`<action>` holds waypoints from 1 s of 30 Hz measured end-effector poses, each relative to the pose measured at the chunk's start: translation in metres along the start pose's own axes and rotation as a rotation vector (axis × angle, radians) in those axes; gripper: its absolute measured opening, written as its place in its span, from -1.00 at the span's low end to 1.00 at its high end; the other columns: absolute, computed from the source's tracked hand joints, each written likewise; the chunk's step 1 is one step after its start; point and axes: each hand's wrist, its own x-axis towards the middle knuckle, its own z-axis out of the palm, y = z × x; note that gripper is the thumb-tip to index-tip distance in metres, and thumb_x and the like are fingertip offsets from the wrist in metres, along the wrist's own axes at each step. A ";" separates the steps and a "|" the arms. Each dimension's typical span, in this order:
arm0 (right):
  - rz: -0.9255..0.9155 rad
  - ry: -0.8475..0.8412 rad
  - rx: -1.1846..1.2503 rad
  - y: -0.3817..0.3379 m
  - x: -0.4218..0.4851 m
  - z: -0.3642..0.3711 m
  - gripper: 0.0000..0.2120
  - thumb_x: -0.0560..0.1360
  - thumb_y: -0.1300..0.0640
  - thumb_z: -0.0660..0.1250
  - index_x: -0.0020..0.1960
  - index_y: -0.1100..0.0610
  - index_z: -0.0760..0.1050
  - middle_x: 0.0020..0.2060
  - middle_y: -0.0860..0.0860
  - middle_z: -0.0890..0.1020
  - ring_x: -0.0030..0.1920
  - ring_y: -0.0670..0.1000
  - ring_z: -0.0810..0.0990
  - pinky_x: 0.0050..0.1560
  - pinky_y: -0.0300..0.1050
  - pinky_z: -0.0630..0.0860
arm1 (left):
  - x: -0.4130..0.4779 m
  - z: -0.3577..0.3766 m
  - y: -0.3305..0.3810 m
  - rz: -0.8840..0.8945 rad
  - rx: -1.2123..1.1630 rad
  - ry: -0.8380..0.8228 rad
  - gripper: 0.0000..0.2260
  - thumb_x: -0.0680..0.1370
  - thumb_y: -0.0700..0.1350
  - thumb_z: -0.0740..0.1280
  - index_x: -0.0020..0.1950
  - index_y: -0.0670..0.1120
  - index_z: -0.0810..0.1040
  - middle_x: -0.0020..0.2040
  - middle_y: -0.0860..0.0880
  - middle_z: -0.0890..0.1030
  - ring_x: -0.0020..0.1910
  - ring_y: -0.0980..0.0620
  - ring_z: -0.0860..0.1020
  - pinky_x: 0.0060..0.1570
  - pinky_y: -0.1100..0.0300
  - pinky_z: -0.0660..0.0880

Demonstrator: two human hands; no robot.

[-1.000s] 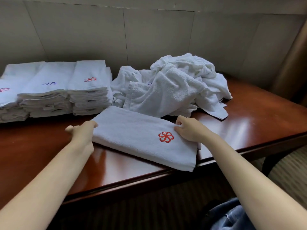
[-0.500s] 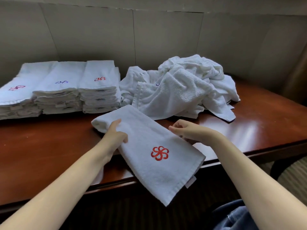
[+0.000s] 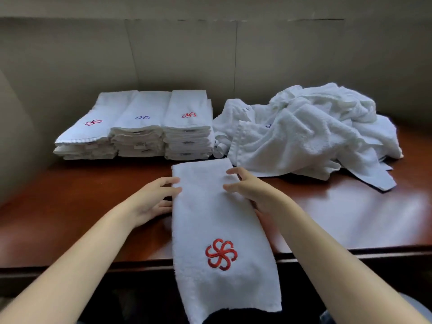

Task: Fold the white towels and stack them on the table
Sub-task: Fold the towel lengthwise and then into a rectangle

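Fingers (image 3: 171,181) of the left hand (image 3: 149,202) are spread apart and only lightly bent. The tips touch the left edge of the folded towel (image 3: 205,213); the thumb lies lower along the same edge, nothing clamped. The right hand (image 3: 253,195) comes in from the other side: its fingers (image 3: 233,171) are apart, slightly curved, resting on top of the towel near its right edge. The right thumb is hidden by the cloth, so can't tell whether that hand pinches the edge or just rests on it.

Folded towel = long narrow strip, lying lengthwise away from the person. Its far end is on the table (image 3: 70,206); its near end hangs over the table's near edge. A red pinwheel logo (image 3: 221,253) faces up on the near part, approx. at the table edge.

Far left on the table, by the wall (image 3: 210,54): three stacks of folded towels side by side, touching. Left stack (image 3: 93,129) w/ red logo on top, middle stack (image 3: 140,122) w/ blue mark, right stack (image 3: 187,120) w/ red logo. Far right: heap of unfolded towels (image 3: 315,132), rumpled. It appears to touch the right stack and sits just beside the folded towel's far right corner. The table is dark reddish wood, glossy, w/ light reflections on the right.
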 end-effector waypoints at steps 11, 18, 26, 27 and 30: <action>0.147 -0.139 0.380 0.001 -0.005 -0.011 -0.58 0.51 0.46 0.04 0.07 0.13 0.58 -0.01 0.17 0.60 -0.08 0.12 0.54 0.02 -0.08 0.51 | 0.009 0.013 0.007 -0.016 -0.133 0.007 -0.57 0.49 -0.43 0.30 0.26 -0.05 0.50 0.02 -0.11 0.62 -0.06 -0.02 0.61 -0.10 0.15 0.58; 0.063 -0.150 0.342 0.003 -0.010 -0.008 -0.44 0.47 0.52 0.15 0.32 0.04 0.45 0.17 0.09 0.54 0.04 0.10 0.62 0.08 -0.02 0.58 | -0.003 0.006 0.011 0.142 0.013 -0.095 -0.51 0.49 -0.40 0.33 0.34 0.01 0.45 0.13 -0.05 0.60 0.05 0.02 0.62 0.00 0.17 0.60; -0.269 -0.134 0.310 -0.050 -0.021 0.000 -0.36 0.42 0.53 0.27 0.26 -0.12 0.45 0.11 -0.13 0.58 0.05 -0.12 0.64 0.06 -0.05 0.60 | -0.041 -0.031 0.056 0.460 0.158 -0.006 -0.46 0.45 -0.37 0.41 0.33 0.07 0.45 0.29 0.06 0.49 0.19 0.10 0.54 0.01 0.21 0.58; -0.315 -0.141 0.295 -0.062 -0.021 0.004 -0.36 0.41 0.53 0.28 0.26 -0.12 0.45 0.16 -0.11 0.56 0.07 -0.14 0.62 0.04 -0.09 0.60 | -0.047 -0.040 0.064 0.479 0.147 0.001 -0.46 0.45 -0.37 0.42 0.31 0.10 0.46 0.29 0.05 0.50 0.20 0.08 0.54 0.06 0.17 0.57; -0.410 -0.163 0.250 -0.106 -0.013 0.021 -0.35 0.42 0.50 0.29 0.30 -0.12 0.43 0.32 0.01 0.43 0.06 -0.16 0.60 -0.07 -0.14 0.62 | -0.063 -0.074 0.092 0.527 0.169 0.057 -0.46 0.45 -0.37 0.41 0.29 0.13 0.45 0.22 -0.02 0.57 0.12 0.06 0.60 0.01 0.13 0.59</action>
